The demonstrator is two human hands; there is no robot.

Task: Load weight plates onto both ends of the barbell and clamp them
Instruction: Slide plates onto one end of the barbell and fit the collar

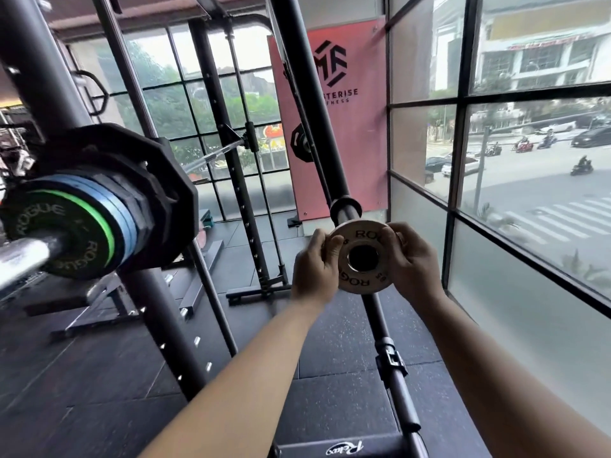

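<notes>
I hold a small white Rogue weight plate [362, 236] upright by its rim, my left hand [314, 262] on its left edge and my right hand [410, 259] on its right edge. Behind it a dark bar [314, 120] slants from top centre to the bottom; it is thick above a ring collar [345, 206] and thinner below. A black clamp [390, 358] sits on the thin part. The plate hides the stretch of bar behind it. At left, a chrome barbell sleeve [20, 259] carries a green-rimmed Rogue plate [66, 233], blue plates [127, 223] and a large black plate [165, 180].
Black rack uprights [158, 309] stand between the loaded barbell and my arms. A bench pad [334, 447] lies at the bottom edge. A window wall [456, 160] runs close on the right. A pink banner [347, 127] stands behind. The floor is black rubber matting [330, 342].
</notes>
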